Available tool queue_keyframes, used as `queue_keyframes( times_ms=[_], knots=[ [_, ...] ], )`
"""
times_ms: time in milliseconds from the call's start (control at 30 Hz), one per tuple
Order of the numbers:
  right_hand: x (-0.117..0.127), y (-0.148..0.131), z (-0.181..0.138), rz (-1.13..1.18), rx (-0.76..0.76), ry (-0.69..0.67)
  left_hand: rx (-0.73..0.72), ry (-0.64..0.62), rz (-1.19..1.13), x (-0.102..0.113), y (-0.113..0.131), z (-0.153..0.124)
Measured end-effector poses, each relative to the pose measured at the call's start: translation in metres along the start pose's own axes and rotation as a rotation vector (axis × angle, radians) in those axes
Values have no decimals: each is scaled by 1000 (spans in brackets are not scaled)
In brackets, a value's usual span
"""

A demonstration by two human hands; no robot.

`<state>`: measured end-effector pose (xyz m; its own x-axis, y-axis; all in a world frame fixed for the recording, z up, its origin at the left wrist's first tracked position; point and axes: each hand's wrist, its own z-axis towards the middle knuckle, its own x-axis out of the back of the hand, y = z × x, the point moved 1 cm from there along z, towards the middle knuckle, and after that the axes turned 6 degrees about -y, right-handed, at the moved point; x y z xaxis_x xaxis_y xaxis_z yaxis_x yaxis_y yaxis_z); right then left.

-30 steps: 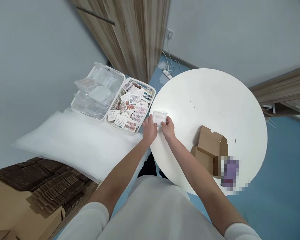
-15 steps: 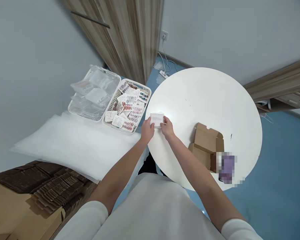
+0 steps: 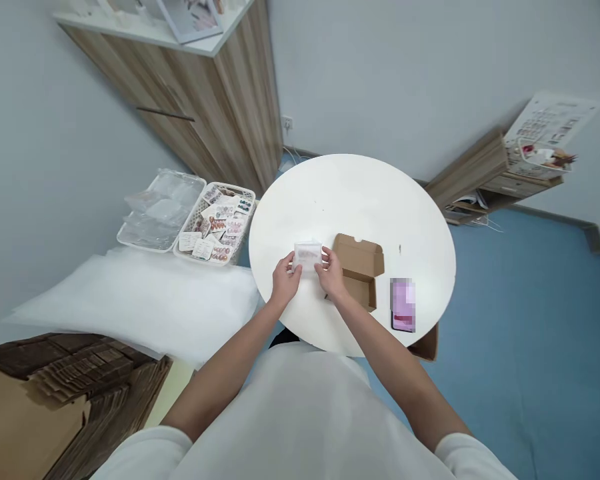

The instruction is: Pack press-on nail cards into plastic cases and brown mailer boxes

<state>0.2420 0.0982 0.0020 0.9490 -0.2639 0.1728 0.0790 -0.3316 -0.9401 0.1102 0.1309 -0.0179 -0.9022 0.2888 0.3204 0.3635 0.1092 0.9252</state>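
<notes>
Between my hands is a small flat packet wrapped in translucent white film [image 3: 308,256], with something faintly pinkish showing through it. My left hand [image 3: 285,278] grips its left edge, thumb in front and fingers behind. On the other edge, my right hand [image 3: 331,273] pinches it the same way. The packet is held over the left part of the round white table [image 3: 350,193]. Just right of my right hand lies an open brown cardboard box [image 3: 359,257], its lid folded back; my wrist covers part of it.
A phone [image 3: 403,305] lies right of the box. Left of the table stand a white basket of carded press-on nails [image 3: 217,223] and a basket of clear plastic bags [image 3: 160,210]. White foam sheets [image 3: 130,300] and stacked flattened cartons [image 3: 95,393] lie nearer me.
My view has swung up and to the right. The packet, still in both hands, is now closer to the open box, and its pinkish contents show more clearly.
</notes>
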Motion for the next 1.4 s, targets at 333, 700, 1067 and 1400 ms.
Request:
queue_keyframes(
  times_ms=[333, 700, 1067, 1400],
  knots=[
    [129, 42, -51, -120, -33, 52, -196, -327, 243, -98, 41, -37],
    [113, 85, -71, -506, -84, -19, -164, -475, 756, -105, 18, -58],
    [100, 98, -75, -807, -18, -57, -415, -603, 929, -104, 1, -74],
    [116, 82, -81, -668, 210, 66, -621, -672, 1004, -93, 0, -71]
  ],
)
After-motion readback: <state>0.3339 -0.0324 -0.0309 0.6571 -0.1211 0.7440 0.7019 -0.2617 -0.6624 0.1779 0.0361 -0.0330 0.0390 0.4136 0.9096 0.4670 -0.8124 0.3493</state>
